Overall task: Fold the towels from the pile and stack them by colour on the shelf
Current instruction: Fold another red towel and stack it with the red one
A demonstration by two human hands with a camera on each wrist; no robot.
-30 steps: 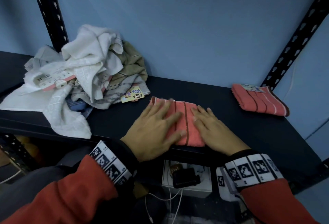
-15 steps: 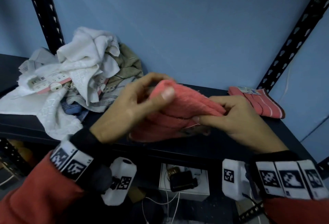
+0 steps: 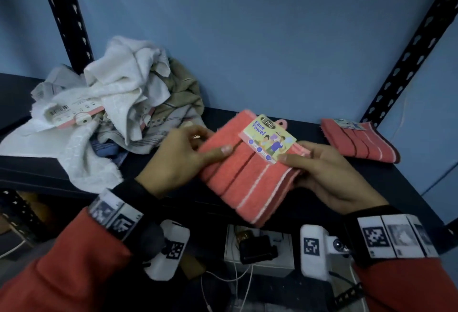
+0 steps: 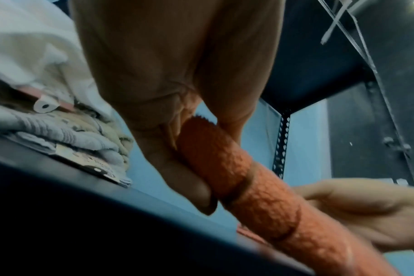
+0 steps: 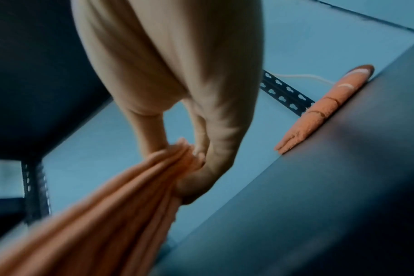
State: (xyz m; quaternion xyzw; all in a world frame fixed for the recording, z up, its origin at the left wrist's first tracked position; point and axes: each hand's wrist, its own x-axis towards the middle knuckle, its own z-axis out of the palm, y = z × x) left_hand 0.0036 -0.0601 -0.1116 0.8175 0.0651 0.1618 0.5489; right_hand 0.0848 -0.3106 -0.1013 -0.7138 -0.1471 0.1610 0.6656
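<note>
A folded coral towel [image 3: 247, 175] with dark and white stripes and a paper label [image 3: 269, 138] on top is held above the front of the dark shelf [image 3: 409, 187]. My left hand [image 3: 188, 158] pinches its left edge, thumb on top. My right hand [image 3: 322, 170] grips its right edge; the right wrist view shows the cloth [image 5: 121, 201] bunched between thumb and fingers [image 5: 199, 179]. In the left wrist view the towel [image 4: 248, 190] shows edge-on beside my left fingers [image 4: 187, 179]. A second folded coral towel [image 3: 359, 143] lies flat at the shelf's right end.
A pile of unfolded white, grey and tan towels [image 3: 119, 105] covers the shelf's left part, one white towel hanging over the front edge. Black perforated uprights [image 3: 409, 46] stand at both back corners against a blue wall. A white box [image 3: 260, 252] with cables sits below the shelf.
The coral towel was pressed flat on the shelf under both palms, then picked up and turned over. It is now held label-side up and has shifted right, toward the other coral towel.
</note>
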